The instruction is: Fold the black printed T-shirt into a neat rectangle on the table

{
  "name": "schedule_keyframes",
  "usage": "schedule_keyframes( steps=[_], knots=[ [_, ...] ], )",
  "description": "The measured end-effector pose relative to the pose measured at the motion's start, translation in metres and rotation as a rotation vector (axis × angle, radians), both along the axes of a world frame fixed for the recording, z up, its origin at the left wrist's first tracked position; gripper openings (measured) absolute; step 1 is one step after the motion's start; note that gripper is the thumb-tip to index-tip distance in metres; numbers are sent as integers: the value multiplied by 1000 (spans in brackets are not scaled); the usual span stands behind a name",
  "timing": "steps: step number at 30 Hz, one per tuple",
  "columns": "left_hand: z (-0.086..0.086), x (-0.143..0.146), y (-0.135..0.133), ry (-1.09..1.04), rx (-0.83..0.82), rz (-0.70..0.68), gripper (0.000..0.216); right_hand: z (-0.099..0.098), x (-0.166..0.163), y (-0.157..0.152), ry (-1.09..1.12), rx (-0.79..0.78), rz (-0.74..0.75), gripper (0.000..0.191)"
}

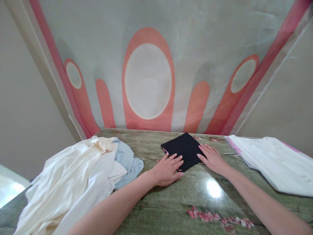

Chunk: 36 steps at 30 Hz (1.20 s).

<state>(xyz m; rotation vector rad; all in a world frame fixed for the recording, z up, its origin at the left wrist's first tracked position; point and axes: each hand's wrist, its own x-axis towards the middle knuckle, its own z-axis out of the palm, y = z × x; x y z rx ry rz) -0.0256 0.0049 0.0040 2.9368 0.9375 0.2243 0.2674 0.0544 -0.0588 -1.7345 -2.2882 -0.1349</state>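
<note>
A black piece of cloth (187, 148), folded into a flat square, lies on the wood-patterned table toward its far edge. Its left corner touches or covers a bit of the table's pink flower print. My left hand (167, 169) rests on the cloth's near left edge, fingers stretched out and spread. On the right edge lies my right hand (212, 158), its fingers extended flat and its fingertips on the fabric. Neither hand grips anything.
At the left, a loose heap of cream and white cloth (73, 169) lies beside a crumpled light blue cloth (126, 160). Folded white fabric with pink edging (278, 163) lies at the right. Behind the table (156, 212) hangs a grey sheet with coral shapes (148, 122).
</note>
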Motion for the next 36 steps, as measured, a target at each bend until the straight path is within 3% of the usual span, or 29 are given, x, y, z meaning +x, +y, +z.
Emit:
schedule_keyframes(
  steps=[3,9,15,18,25,31,36],
  knots=[
    [-2,-5,11,-53,-28,37,51,-1,1,3,19,-9,12,63],
    [-19,-25,50,-165,-56,348,50,1,-1,0,-3,-2,-25,60],
    [-25,-33,66,-289,-51,389,41,27,-22,-26,-86,120,-207,54],
    [-22,-31,67,-351,-36,420,35,36,-35,-36,-79,73,-260,55],
    [-6,-26,49,-298,-99,494,27,16,-31,-25,42,-30,-198,61],
    [9,-7,17,-181,-114,425,34,1,-1,-1,143,21,-51,54],
    [13,12,-15,-171,-183,232,32,-2,26,12,159,78,-108,49]
  ],
)
